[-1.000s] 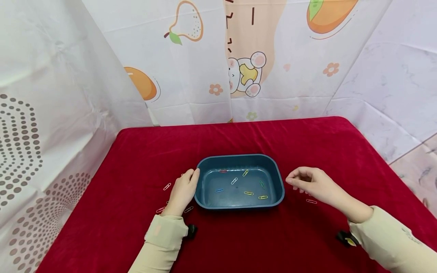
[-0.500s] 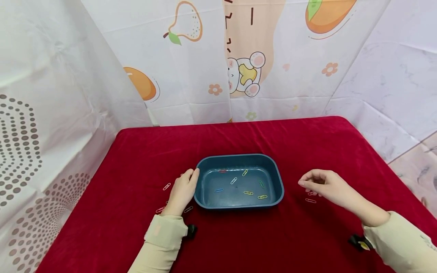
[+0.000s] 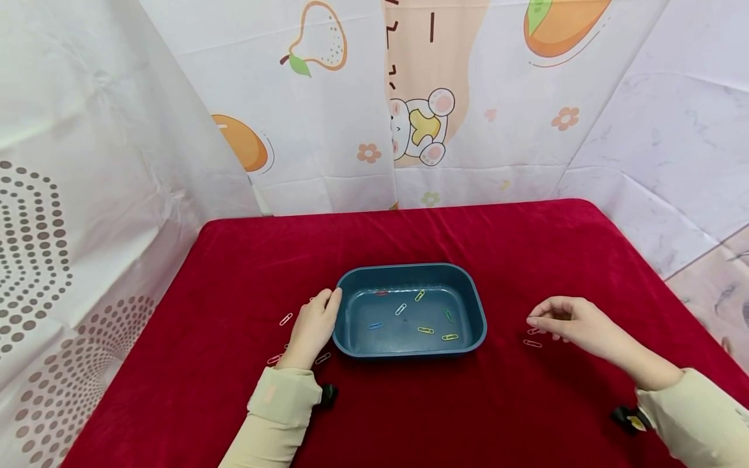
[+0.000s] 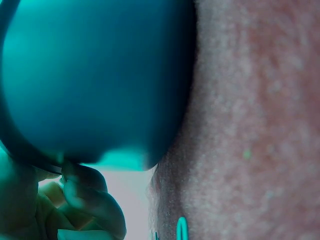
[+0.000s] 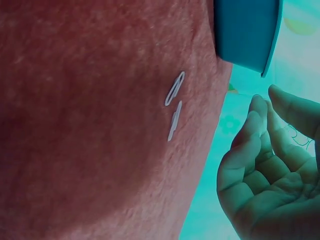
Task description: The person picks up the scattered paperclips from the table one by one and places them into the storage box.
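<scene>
A dark blue rectangular tub (image 3: 404, 351) stands mid-table with several paper clips in it, among them a white paper clip (image 3: 400, 309), a blue paper clip (image 3: 375, 325) and a green paper clip (image 3: 448, 315). My left hand (image 3: 313, 328) grips its left rim; in the left wrist view the thumb and fingers (image 4: 92, 195) pinch the edge. To the right of the tub my right hand (image 3: 576, 322) hovers with loosely bent fingers, holding nothing visible. Under and beside it, two pale paper clips lie on the cloth, one the near paper clip (image 3: 532, 343); the right wrist view shows both.
Several more paper clips lie around my left hand, including a pale one (image 3: 285, 319) and a pink one (image 3: 274, 359); some are partly hidden. A red velvet cloth (image 3: 421, 416) covers the table. Printed white curtains (image 3: 328, 149) hang behind and beside it.
My right hand has moved right and slightly down, away from the tub's right rim to the pale paper clips. The left hand and tub have stayed in place.
</scene>
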`<state>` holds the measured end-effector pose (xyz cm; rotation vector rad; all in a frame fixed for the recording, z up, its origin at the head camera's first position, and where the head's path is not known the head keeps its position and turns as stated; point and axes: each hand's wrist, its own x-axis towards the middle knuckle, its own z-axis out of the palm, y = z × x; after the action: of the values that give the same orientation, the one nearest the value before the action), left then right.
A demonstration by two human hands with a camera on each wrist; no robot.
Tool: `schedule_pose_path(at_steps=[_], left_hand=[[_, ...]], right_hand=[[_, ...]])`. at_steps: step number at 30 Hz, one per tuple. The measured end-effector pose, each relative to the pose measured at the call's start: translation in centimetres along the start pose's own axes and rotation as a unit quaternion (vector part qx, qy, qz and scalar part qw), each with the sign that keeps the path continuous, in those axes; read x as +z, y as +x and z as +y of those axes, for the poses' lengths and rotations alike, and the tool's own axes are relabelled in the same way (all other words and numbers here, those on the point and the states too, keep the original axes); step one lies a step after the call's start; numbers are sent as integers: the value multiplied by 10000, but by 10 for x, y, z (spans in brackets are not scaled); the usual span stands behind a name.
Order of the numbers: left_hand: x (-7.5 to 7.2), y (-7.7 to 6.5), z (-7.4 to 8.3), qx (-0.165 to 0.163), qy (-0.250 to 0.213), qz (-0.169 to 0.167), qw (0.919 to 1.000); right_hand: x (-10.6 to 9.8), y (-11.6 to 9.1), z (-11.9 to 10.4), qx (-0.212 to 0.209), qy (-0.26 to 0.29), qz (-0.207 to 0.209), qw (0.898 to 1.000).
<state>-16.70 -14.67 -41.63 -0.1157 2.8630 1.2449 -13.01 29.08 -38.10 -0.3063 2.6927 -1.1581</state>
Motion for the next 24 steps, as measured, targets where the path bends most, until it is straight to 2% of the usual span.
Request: schedule_pose_path(at_steps=[10, 24], left_hand=[[0, 0, 0, 7, -5, -8, 10000], [-1, -2, 2, -18, -1, 10, 10000]], right_hand=[[8, 0, 11, 77, -10, -262, 9996], [17, 0, 19, 75, -46, -334, 9994]])
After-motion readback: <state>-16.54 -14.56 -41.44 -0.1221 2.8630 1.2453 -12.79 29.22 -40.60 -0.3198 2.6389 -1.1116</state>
